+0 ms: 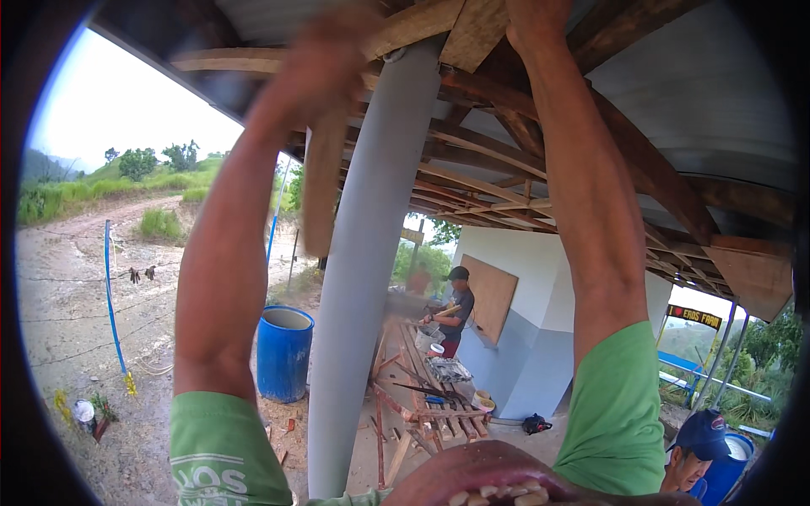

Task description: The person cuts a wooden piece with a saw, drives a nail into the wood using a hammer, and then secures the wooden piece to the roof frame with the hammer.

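Both my arms reach up toward the wooden roof framing. Smeared by motion, my left hand point(327, 63) is closed beside the top of a grey round post point(371, 253). A blurred flat piece of wood point(322, 190) hangs down from that hand, in front of the post's left side. My right hand point(537, 21) is cut off by the top edge, against the right side of a short wooden board point(476, 34); its fingers are hidden. That board meets a wooden beam point(413, 27) over the post.
A blue drum point(284, 354) stands left of the post. Behind it, a slatted wooden workbench point(439, 413) carries tools and containers. One person point(458, 308) works beside it; another in a blue cap point(702, 434) is at lower right. Barbed wire point(67, 316) runs at left.
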A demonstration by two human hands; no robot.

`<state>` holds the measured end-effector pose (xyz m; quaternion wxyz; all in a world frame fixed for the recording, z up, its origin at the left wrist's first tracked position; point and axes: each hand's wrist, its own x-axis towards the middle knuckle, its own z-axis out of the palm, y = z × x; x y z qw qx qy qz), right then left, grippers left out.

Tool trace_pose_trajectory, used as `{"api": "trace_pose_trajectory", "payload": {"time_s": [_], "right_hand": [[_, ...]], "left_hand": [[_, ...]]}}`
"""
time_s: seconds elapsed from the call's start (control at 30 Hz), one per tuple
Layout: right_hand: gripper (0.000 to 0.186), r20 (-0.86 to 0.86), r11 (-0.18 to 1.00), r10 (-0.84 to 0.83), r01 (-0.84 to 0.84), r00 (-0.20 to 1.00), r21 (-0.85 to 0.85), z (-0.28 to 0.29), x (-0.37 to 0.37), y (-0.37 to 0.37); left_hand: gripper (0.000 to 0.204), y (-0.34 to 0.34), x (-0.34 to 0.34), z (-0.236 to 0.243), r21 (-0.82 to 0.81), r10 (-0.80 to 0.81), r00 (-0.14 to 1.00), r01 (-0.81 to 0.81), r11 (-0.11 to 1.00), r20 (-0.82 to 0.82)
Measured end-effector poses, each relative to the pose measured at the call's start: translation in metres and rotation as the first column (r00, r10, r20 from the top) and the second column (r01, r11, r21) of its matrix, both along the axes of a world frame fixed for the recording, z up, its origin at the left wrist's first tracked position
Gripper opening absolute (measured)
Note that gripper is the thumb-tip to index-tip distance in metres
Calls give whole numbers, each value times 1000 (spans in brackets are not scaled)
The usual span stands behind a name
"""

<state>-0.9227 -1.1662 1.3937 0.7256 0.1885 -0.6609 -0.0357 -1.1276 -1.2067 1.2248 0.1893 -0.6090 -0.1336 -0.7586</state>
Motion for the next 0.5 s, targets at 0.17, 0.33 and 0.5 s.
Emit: {"api": "trace_pose_trajectory", "payload": {"time_s": [0.17,0.33,0.5], "right_hand": [[46,79,999,12,-17,997,51,-2,10,-8],[46,156,999,26,-21,987,-33,-12,1,-13],[44,22,999,32,-33,999,37,-8,5,-10]], "left_hand": [[49,-40,11,-12,-258,174,983,-183,949,-55],[52,-45,-27,-5,180,-322,923,286,941,213],[42,-24,14,-6,-274,280,942,-323,906,-183]]}}
